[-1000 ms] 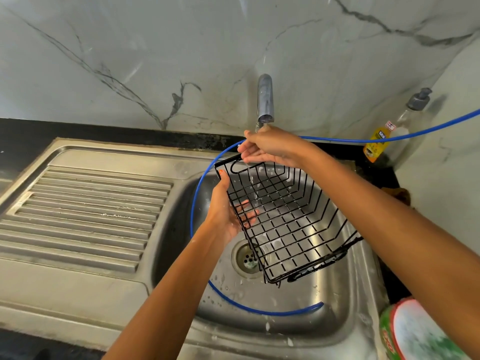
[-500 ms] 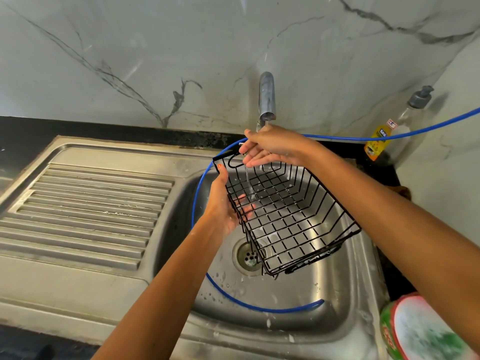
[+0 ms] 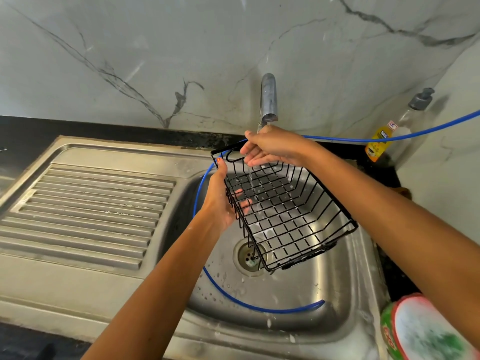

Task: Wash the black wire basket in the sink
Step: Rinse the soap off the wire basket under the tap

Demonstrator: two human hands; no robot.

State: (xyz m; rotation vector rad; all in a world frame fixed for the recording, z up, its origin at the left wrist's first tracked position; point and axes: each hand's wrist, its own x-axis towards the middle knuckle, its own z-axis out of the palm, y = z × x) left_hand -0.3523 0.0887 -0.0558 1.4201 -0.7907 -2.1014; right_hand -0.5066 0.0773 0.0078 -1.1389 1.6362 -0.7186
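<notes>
Raised slightly, black wire basket [image 3: 280,211] in left hand [image 3: 220,201], steel sink [image 3: 298,289].

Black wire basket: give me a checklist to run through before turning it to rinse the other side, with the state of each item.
1. Left hand grips the black wire basket by its side: ok.
2. Right hand at the basket's far rim, under the steel tap; firm grip: cannot tell.
3. Water runs from the tap through the mesh: ok.
4. Basket held over the stainless steel sink basin, so drips fall inside: ok.
5. Round drain unblocked: cannot tell, the basket's corner hangs over it.
6. Thin blue hose looped in the basin below the basket, could snag: not ok.
</notes>
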